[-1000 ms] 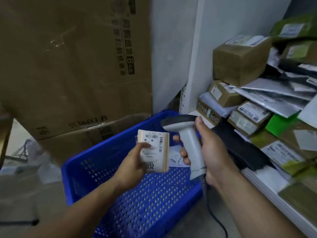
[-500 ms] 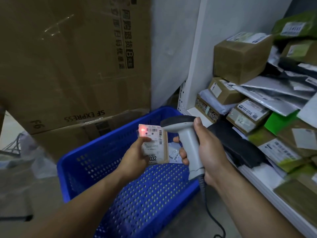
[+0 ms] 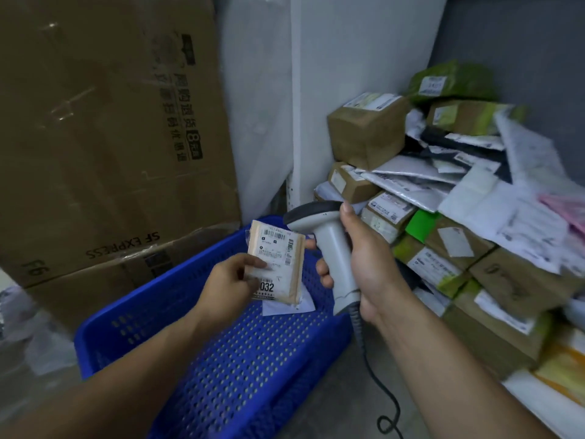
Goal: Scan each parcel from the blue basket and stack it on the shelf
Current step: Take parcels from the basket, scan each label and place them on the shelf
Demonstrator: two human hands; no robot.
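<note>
My left hand [image 3: 231, 283] holds a small tan parcel [image 3: 280, 251] with a white barcode label, upright above the blue basket [image 3: 253, 369]. My right hand [image 3: 367, 270] grips a grey handheld scanner [image 3: 329, 245] right beside the parcel, its head pointing left over the parcel's top. No red light shows on the label. A white paper or envelope [image 3: 289, 305] lies in the basket under the parcel. To the right, the shelf [image 3: 535, 403] carries a tall stack of parcels [image 3: 443, 217].
A large brown cardboard box [image 3: 104, 137] marked SF EXPRESS leans behind the basket at left. A white post [image 3: 296, 99] edges the shelf. The scanner's black cable [image 3: 376, 381] hangs down to the floor between basket and shelf.
The red scanner light on the label has gone out. Both hands with parcel and scanner stay together, and my view has swung right so more of the shelf shows.
</note>
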